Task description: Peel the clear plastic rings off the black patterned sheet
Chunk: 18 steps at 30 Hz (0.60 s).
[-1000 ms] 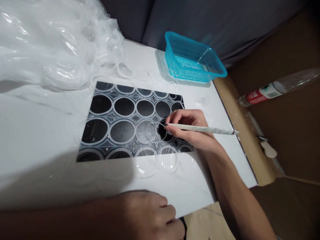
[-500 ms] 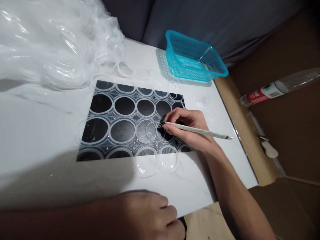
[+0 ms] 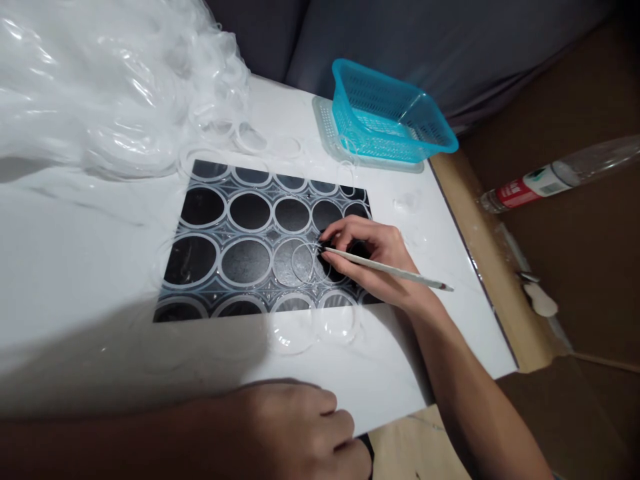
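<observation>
My right hand [image 3: 373,257] pinches a thin whitish pen-like stick [image 3: 395,270] with a dark tip. Its tip points left, over a dark sheet [image 3: 245,262] printed with rows of pale-rimmed ovals. By the tip lies a thin clear ring [image 3: 295,268], overlapping one printed oval. Two more clear round pieces [image 3: 291,333] lie across the sheet's near edge. At the bottom, my left hand [image 3: 300,430] rests near the table's front edge with its fingers curled in. Whatever is inside those fingers is hidden.
A big heap of clear plastic rings [image 3: 125,87] fills the back left, with loose rings beside it. A blue basket [image 3: 395,143] stands at the back. To the right are a plastic bottle [image 3: 545,181], a cardboard edge [image 3: 505,287] and a small white object [image 3: 541,300].
My right hand has shifted slightly left, and the back end of the stick has tipped a little lower. My left hand stays where it was.
</observation>
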Each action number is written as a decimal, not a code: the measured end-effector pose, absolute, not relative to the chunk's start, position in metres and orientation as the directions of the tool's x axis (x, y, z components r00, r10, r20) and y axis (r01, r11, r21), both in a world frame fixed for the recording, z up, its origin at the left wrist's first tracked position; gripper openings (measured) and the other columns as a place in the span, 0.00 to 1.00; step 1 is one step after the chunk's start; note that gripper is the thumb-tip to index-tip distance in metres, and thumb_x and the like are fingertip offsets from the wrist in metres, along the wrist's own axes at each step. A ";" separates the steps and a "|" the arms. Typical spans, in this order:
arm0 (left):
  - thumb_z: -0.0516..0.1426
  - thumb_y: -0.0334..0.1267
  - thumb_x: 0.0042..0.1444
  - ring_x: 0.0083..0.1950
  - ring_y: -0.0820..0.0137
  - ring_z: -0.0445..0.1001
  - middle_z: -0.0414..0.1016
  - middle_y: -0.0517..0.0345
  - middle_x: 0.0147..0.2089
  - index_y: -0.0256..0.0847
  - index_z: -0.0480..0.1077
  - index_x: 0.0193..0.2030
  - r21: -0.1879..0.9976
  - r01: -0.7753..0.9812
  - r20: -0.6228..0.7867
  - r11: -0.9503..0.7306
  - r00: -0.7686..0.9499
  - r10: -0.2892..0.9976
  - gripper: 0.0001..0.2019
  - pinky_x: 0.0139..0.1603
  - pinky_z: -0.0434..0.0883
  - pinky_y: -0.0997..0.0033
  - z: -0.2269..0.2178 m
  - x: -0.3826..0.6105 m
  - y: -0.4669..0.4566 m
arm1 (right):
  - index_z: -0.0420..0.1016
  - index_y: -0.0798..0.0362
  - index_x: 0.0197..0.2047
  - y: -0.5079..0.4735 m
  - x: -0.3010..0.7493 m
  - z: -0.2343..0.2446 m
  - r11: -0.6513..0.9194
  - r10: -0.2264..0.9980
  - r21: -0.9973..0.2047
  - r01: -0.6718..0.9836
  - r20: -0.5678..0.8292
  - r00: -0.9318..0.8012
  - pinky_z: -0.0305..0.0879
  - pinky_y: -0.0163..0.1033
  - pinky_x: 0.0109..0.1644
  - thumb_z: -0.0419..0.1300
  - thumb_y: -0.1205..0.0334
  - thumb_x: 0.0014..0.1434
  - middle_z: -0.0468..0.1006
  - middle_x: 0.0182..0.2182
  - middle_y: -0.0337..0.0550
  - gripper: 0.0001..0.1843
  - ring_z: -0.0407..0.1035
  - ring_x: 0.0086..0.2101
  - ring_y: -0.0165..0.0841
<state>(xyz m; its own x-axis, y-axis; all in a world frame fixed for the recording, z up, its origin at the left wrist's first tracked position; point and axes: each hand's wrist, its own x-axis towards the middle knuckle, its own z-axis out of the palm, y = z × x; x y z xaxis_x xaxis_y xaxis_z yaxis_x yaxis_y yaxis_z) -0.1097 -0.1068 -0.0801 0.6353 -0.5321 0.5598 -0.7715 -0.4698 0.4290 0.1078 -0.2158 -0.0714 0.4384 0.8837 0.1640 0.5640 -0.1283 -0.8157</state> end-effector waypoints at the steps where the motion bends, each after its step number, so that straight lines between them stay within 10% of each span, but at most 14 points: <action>1: 0.67 0.35 0.69 0.27 0.72 0.60 0.72 0.64 0.30 0.39 0.73 0.29 0.424 -0.774 0.559 -0.471 0.633 -0.536 0.16 0.25 0.68 0.67 -0.080 -0.110 -0.106 | 0.75 0.51 0.33 -0.216 0.108 -0.071 -0.127 0.886 -0.814 0.567 0.164 0.434 0.69 0.45 0.52 0.70 0.58 0.69 0.84 0.47 0.47 0.14 0.77 0.46 0.39; 13: 0.60 0.31 0.64 0.29 0.68 0.60 0.68 0.59 0.30 0.39 0.74 0.35 0.370 -0.743 0.617 -0.558 0.646 -0.450 0.06 0.25 0.57 0.60 -0.074 -0.101 -0.096 | 0.73 0.50 0.31 -0.215 0.104 -0.073 -0.061 0.858 -0.823 0.565 0.246 0.452 0.71 0.45 0.50 0.69 0.61 0.70 0.85 0.44 0.44 0.14 0.78 0.43 0.35; 18: 0.54 0.27 0.68 0.45 0.64 0.74 0.80 0.54 0.45 0.40 0.74 0.48 0.622 -0.306 0.558 -0.721 0.818 0.135 0.09 0.48 0.71 0.61 -0.046 -0.078 -0.048 | 0.76 0.51 0.32 -0.212 0.097 -0.068 0.064 0.785 -0.920 0.386 0.285 0.550 0.73 0.44 0.49 0.73 0.60 0.66 0.85 0.45 0.46 0.13 0.78 0.44 0.36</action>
<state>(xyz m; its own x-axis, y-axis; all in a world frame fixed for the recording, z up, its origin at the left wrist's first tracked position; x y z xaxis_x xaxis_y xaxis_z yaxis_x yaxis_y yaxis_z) -0.0785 -0.0478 -0.0461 0.8185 0.1349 0.5585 -0.3057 -0.7208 0.6221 0.0974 -0.2119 -0.0680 0.5495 0.7853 0.2853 0.3859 0.0643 -0.9203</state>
